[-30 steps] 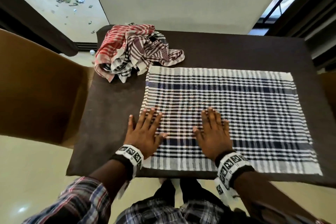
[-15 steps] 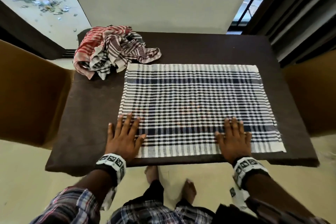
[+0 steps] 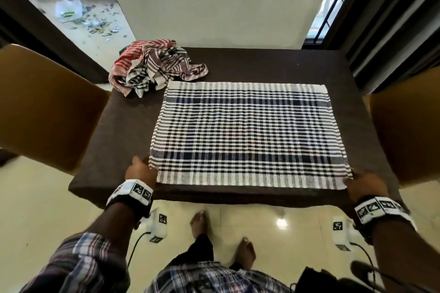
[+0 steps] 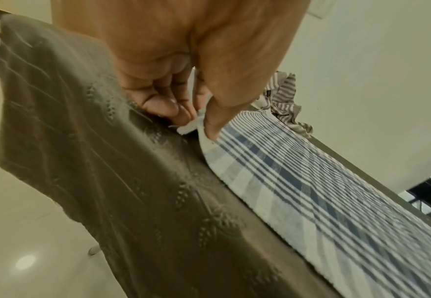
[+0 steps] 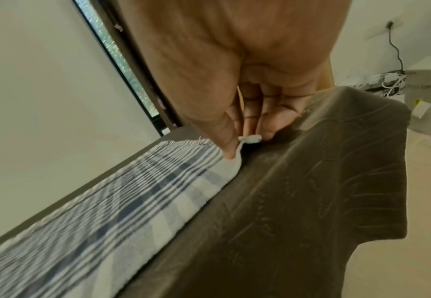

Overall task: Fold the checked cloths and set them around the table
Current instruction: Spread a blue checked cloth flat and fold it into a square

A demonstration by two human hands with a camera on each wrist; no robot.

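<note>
Left hand (image 3: 140,171) pinches the near-left corner of the blue checked cloth (image 3: 247,135), thumb over fingers; right hand (image 3: 365,185) pinches the near-right corner. The cloth lies flat on the desk (image 3: 123,126); crumpled cloths (image 3: 154,66) sit beyond.

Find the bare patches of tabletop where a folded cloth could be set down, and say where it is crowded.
Bare brown table shows along the far edge beyond the blue checked cloth, and in a strip on its left, below the crumpled cloth pile. The far-left corner is crowded. The near edge is narrow, with the left hand and right hand pinching the corners.
</note>
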